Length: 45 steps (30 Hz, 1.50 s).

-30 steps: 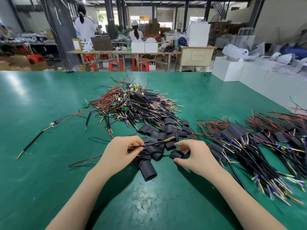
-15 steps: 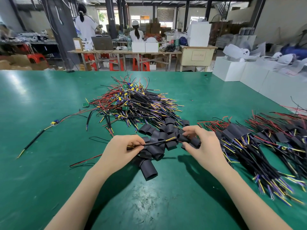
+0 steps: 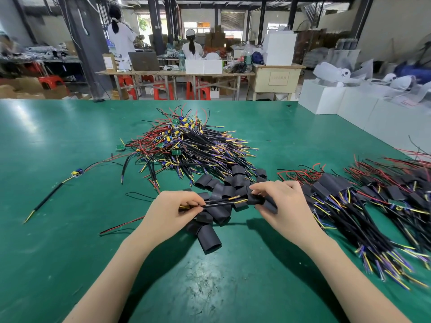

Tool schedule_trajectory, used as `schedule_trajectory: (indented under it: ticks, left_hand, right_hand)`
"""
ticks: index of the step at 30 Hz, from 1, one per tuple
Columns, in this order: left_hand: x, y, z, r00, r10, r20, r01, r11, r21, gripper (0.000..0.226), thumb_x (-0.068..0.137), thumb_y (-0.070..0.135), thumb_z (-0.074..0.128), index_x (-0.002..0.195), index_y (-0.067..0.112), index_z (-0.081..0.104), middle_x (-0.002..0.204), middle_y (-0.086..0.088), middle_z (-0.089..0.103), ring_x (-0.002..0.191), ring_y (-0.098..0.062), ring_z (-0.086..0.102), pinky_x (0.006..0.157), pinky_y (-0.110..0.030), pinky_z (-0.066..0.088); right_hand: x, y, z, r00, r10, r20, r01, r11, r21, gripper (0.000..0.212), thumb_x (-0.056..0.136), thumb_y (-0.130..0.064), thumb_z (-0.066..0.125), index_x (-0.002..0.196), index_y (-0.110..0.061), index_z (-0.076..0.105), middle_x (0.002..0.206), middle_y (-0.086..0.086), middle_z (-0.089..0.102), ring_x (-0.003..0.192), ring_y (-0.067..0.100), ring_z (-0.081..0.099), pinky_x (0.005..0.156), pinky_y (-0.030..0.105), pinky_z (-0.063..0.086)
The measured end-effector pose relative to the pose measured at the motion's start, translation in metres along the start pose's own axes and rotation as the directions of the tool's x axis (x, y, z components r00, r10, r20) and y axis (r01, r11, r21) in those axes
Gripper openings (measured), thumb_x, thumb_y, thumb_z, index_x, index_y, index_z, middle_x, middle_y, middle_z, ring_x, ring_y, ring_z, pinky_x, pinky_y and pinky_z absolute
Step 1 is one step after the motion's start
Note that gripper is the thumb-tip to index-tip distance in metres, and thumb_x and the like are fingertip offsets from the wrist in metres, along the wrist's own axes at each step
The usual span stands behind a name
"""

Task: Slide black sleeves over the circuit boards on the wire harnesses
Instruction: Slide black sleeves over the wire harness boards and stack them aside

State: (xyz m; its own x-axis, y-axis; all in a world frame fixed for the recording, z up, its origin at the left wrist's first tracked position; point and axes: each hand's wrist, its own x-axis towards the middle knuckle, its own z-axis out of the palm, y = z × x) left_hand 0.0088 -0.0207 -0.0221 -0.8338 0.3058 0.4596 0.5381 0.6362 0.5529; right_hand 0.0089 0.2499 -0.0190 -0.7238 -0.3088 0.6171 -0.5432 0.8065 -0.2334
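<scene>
Broadly, green worktop (image 3: 58, 241) carried a large heap of bare wire harnesses (image 3: 186, 148) at centre and sleeved harnesses (image 3: 373, 206) at right. Loose black sleeves (image 3: 224, 187) lay between, just in front of the heap. Left hand (image 3: 170, 215), fingers curled, pinched one harness cable (image 3: 217, 202), its yellow tips pointing right. Right hand (image 3: 286, 206), fingers curled, gripped a black sleeve (image 3: 255, 200) at those tips; whether tips had entered it could not be told.

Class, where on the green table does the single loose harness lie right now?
In the head view, the loose harness lies alone at the table's far left, left of the central wire pile.
</scene>
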Motion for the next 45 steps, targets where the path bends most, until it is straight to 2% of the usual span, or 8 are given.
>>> schedule_trajectory:
  ticks: [9, 14, 16, 21, 26, 32, 39, 45]
  left_hand:
    - [0.0, 0.008, 0.008, 0.997, 0.075, 0.035, -0.075, 0.997, -0.004, 0.018, 0.08, 0.0, 0.073, 0.089, 0.015, 0.076, 0.079, 0.012, 0.067, 0.069, 0.004, 0.058, 0.066, -0.013, 0.046]
    - [-0.002, 0.023, 0.023, 0.986, 0.103, 0.129, -0.081, 0.984, -0.16, 0.052, 0.082, 0.001, 0.07, 0.13, 0.015, 0.057, 0.108, 0.013, 0.064, 0.091, -0.004, 0.06, 0.085, -0.018, 0.049]
    - [-0.001, 0.023, 0.021, 0.982, 0.108, 0.156, -0.078, 0.979, -0.186, 0.061, 0.08, 0.009, 0.075, 0.135, 0.017, 0.051, 0.118, 0.009, 0.062, 0.101, -0.004, 0.059, 0.09, -0.017, 0.047]
    - [0.001, 0.005, 0.0, 0.981, 0.048, 0.19, -0.047, 0.999, -0.009, 0.036, 0.072, 0.024, 0.085, 0.104, 0.024, 0.068, 0.095, 0.018, 0.059, 0.084, 0.0, 0.05, 0.074, -0.007, 0.036]
    - [0.001, 0.0, 0.005, 0.97, -0.022, 0.241, 0.008, 0.998, 0.062, 0.013, 0.076, 0.016, 0.081, 0.086, 0.018, 0.073, 0.078, 0.013, 0.058, 0.067, -0.001, 0.05, 0.063, -0.009, 0.035]
    - [0.001, 0.007, 0.008, 0.971, -0.09, 0.221, 0.112, 0.99, -0.087, 0.022, 0.081, 0.009, 0.074, 0.079, 0.03, 0.066, 0.073, 0.01, 0.067, 0.066, -0.002, 0.058, 0.064, -0.015, 0.045]
    - [0.002, 0.007, 0.011, 0.979, -0.14, 0.15, 0.181, 0.935, -0.306, 0.015, 0.086, -0.003, 0.066, 0.085, 0.011, 0.07, 0.073, 0.0, 0.072, 0.067, -0.013, 0.068, 0.069, -0.024, 0.054]
    - [0.004, 0.011, 0.012, 0.976, -0.186, 0.109, 0.215, 0.796, -0.566, 0.014, 0.088, -0.003, 0.065, 0.086, 0.009, 0.071, 0.08, -0.011, 0.073, 0.076, -0.022, 0.073, 0.071, -0.024, 0.057]
  right_hand:
    - [0.0, -0.011, 0.007, 0.981, -0.171, 0.095, 0.182, 0.976, -0.117, 0.041, 0.064, -0.012, 0.081, 0.102, -0.02, 0.067, 0.091, -0.014, 0.068, 0.079, 0.014, 0.065, 0.087, 0.032, 0.033]
    - [-0.001, -0.023, 0.014, 0.974, -0.18, 0.139, 0.184, 0.983, -0.017, 0.04, 0.068, -0.018, 0.079, 0.106, -0.021, 0.065, 0.091, -0.015, 0.067, 0.082, 0.012, 0.062, 0.088, 0.031, 0.032]
    - [-0.002, -0.024, 0.013, 0.976, -0.15, 0.16, 0.153, 0.988, -0.006, 0.041, 0.069, -0.017, 0.078, 0.107, -0.021, 0.065, 0.091, -0.015, 0.067, 0.083, 0.012, 0.063, 0.088, 0.032, 0.033]
    - [-0.003, -0.016, 0.008, 0.982, -0.05, 0.18, 0.053, 0.998, -0.012, 0.04, 0.072, -0.016, 0.075, 0.11, -0.025, 0.065, 0.094, -0.016, 0.065, 0.088, 0.009, 0.062, 0.091, 0.03, 0.034]
    - [-0.002, -0.017, 0.009, 0.982, -0.031, 0.187, 0.03, 1.0, 0.007, 0.042, 0.071, -0.017, 0.076, 0.11, -0.026, 0.064, 0.095, -0.017, 0.065, 0.089, 0.008, 0.062, 0.091, 0.028, 0.031]
    - [-0.004, -0.025, 0.013, 0.981, -0.094, 0.171, 0.081, 0.993, 0.08, 0.04, 0.07, -0.016, 0.076, 0.108, -0.023, 0.065, 0.094, -0.017, 0.065, 0.088, 0.006, 0.059, 0.09, 0.03, 0.033]
    - [-0.004, -0.026, 0.011, 0.98, -0.087, 0.179, 0.049, 0.977, 0.208, 0.037, 0.076, -0.02, 0.072, 0.111, -0.023, 0.062, 0.095, -0.018, 0.063, 0.09, 0.002, 0.057, 0.092, 0.029, 0.037]
    - [-0.003, -0.026, 0.009, 0.995, -0.036, 0.091, 0.01, 0.963, 0.271, 0.035, 0.076, -0.02, 0.072, 0.108, -0.027, 0.061, 0.097, -0.021, 0.062, 0.092, -0.003, 0.054, 0.084, 0.026, 0.038]
